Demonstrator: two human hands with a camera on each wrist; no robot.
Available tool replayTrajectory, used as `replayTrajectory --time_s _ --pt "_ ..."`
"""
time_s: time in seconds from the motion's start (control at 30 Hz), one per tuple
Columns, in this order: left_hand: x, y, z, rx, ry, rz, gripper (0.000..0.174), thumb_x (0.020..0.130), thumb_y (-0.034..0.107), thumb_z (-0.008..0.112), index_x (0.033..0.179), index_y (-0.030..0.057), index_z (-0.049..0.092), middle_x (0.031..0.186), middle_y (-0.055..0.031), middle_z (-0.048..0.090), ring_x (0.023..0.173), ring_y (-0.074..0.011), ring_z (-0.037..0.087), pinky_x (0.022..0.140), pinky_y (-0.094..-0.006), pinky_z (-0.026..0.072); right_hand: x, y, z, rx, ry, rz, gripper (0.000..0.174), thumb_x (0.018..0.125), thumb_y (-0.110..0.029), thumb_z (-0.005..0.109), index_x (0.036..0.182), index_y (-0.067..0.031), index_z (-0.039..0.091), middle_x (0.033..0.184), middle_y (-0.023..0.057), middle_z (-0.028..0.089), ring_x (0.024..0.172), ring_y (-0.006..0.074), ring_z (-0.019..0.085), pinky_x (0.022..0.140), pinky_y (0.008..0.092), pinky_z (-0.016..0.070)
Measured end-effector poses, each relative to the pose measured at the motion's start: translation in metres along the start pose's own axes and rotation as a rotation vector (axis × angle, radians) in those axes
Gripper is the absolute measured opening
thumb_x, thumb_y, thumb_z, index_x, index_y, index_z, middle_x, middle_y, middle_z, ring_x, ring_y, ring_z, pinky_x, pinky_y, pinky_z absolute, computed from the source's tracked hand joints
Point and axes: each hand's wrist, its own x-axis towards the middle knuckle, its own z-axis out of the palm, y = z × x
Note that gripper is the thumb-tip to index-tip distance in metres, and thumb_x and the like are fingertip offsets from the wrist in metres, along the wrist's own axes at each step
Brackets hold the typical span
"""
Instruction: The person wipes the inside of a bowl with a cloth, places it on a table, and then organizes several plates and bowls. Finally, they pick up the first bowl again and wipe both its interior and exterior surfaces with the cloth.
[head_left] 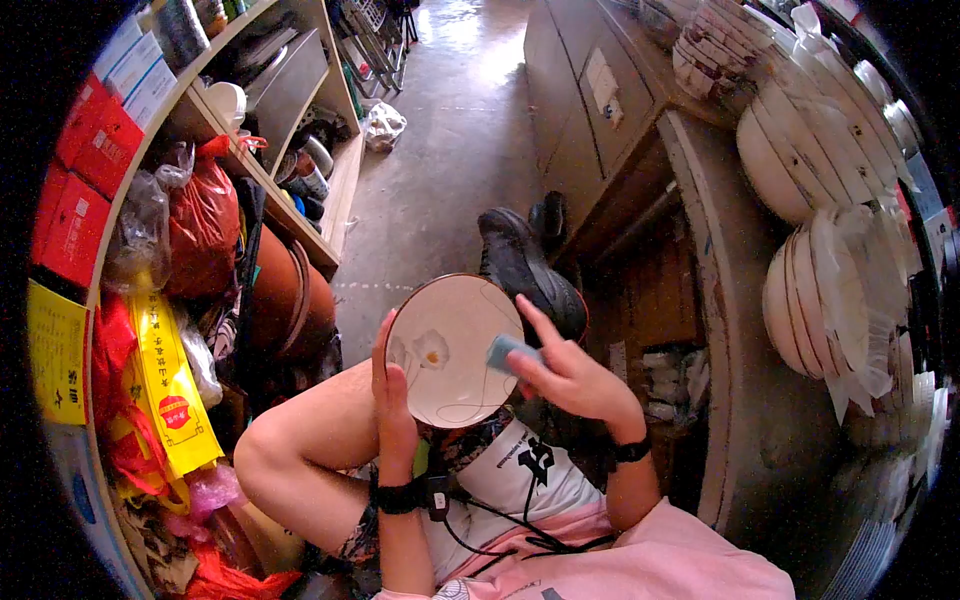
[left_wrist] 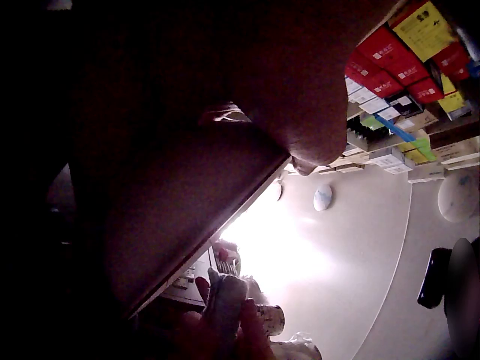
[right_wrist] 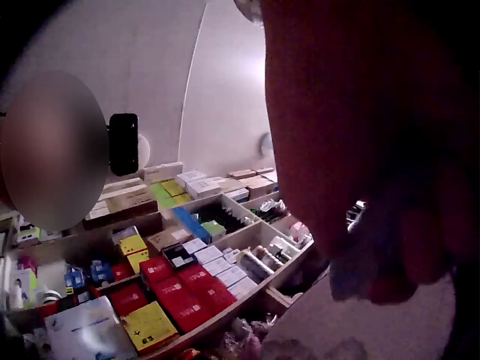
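Note:
A round white bowl [head_left: 455,385] with a dark rim and a flower pattern is tilted toward the head view. My left hand [head_left: 394,400] grips its left edge, thumb in front. My right hand [head_left: 575,380] pinches a blue-grey cloth or sponge [head_left: 512,354] near the bowl's right inner side, index finger extended by the rim. In the left wrist view the bowl [left_wrist: 187,202] is dark and seen from its underside, with the cloth [left_wrist: 225,296] beyond its edge. The right wrist view shows the cloth [right_wrist: 360,270] over the bowl [right_wrist: 390,322].
Stacks of bowls [head_left: 800,150] wrapped in plastic stand on the right shelf [head_left: 740,400]. At left, shelving holds red boxes [head_left: 100,140], a red bag [head_left: 205,210] and a yellow package [head_left: 170,390]. A black shoe [head_left: 530,270] and a white plastic bag [head_left: 383,126] are on the floor.

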Motion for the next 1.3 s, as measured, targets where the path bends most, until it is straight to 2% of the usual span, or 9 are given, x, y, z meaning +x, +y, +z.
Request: replayTrajectory --time_s 0.1,0.13,0.23,0.3,0.37,0.47,0.9,1.07,1.3 --pt "0.001 0.008 0.003 0.053 -0.003 0.012 0.072 0.105 0.058 0.042 0.156 0.0091 0.034 0.158 -0.0116 0.039 0.145 -0.0281 0.036 0.121 -0.0409 0.0274 0.002 -0.002 0.018 -0.102 -0.046 0.102 0.087 0.105 -0.03 0.057 0.161 -0.0011 -0.002 0.075 0.014 0.069 0.068 0.0206 0.067 0.072 0.0343 0.0537" --pt "0.004 0.004 0.001 0.053 -0.003 0.012 0.072 0.105 0.058 0.042 0.156 0.0091 0.034 0.158 -0.0116 0.039 0.145 -0.0281 0.036 0.121 -0.0409 0.0274 0.006 0.007 0.02 -0.188 -0.003 0.063 0.096 0.101 -0.033 0.062 0.159 0.0013 -0.006 0.083 0.0337 0.069 0.075 0.0469 0.071 0.071 0.0521 0.0552" --pt "0.009 -0.007 -0.005 0.086 -0.02 0.09 0.074 0.104 0.06 0.042 0.156 0.0069 0.034 0.159 -0.0122 0.038 0.145 -0.0286 0.037 0.121 -0.0422 0.0276 0.013 0.023 0.017 -0.309 0.143 0.136 0.096 0.099 -0.033 0.063 0.159 0.0017 -0.003 0.085 0.0359 0.068 0.08 0.0502 0.07 0.074 0.0558 0.055" --pt "0.006 -0.003 -0.001 0.084 -0.045 0.115 0.074 0.104 0.059 0.042 0.156 0.0063 0.034 0.159 -0.0125 0.038 0.146 -0.0288 0.036 0.121 -0.0428 0.0273 0.015 0.03 0.015 -0.256 0.157 0.206 0.086 0.098 -0.034 0.064 0.158 0.0001 0.013 0.088 0.0342 0.069 0.082 0.0503 0.069 0.075 0.0563 0.0556" --pt "0.004 0.004 0.004 0.084 -0.071 0.14 0.074 0.104 0.058 0.043 0.156 0.0058 0.034 0.159 -0.0129 0.037 0.146 -0.029 0.036 0.121 -0.0435 0.027 0.023 0.05 0.015 -0.295 0.232 0.022 0.065 0.101 -0.03 0.063 0.151 -0.0005 0.035 0.079 0.023 0.07 0.065 0.0294 0.072 0.067 0.0399 0.0561" --pt "0.003 0.005 0.002 0.087 -0.079 0.154 0.072 0.105 0.055 0.043 0.156 0.0049 0.035 0.159 -0.0132 0.037 0.146 -0.0285 0.036 0.121 -0.0427 0.0265 0.025 0.038 0.016 -0.361 0.307 0.055 0.047 0.101 -0.03 0.064 0.136 -0.0007 0.053 0.083 0.027 0.07 0.07 0.0331 0.073 0.068 0.0403 0.056" --pt "0.005 -0.001 -0.004 0.053 -0.056 0.123 0.065 0.107 0.046 0.043 0.155 0.0033 0.035 0.159 -0.0135 0.038 0.147 -0.0274 0.035 0.122 -0.0402 0.0248 0.035 0.038 0.015 -0.268 0.705 -0.056 0.037 0.099 -0.037 0.065 0.104 -0.0023 0.054 0.078 0.028 0.067 0.077 0.0495 0.067 0.06 0.0523 0.0524" --pt "0.006 -0.001 -0.002 0.031 -0.047 0.103 0.076 0.103 0.059 0.045 0.157 0.0061 0.033 0.16 -0.0131 0.037 0.146 -0.029 0.035 0.122 -0.0425 0.0253 0.023 0.045 -0.004 0.012 0.51 0.054 0.025 0.103 -0.026 0.059 0.112 -0.0041 0.051 0.076 0.0086 0.068 0.061 0.0153 0.063 0.052 0.0358 0.0478" --pt "0.002 0.014 0.013 -0.024 -0.032 0.073 0.075 0.103 0.058 0.046 0.156 0.0053 0.035 0.157 -0.0148 0.04 0.145 -0.029 0.037 0.121 -0.0419 0.0279 0.009 0.018 0.003 0.433 0.05 0.146 0.033 0.102 -0.021 0.059 0.129 -0.0047 0.048 0.088 0.0031 0.065 0.062 0.0078 0.052 0.052 0.0256 0.0439"
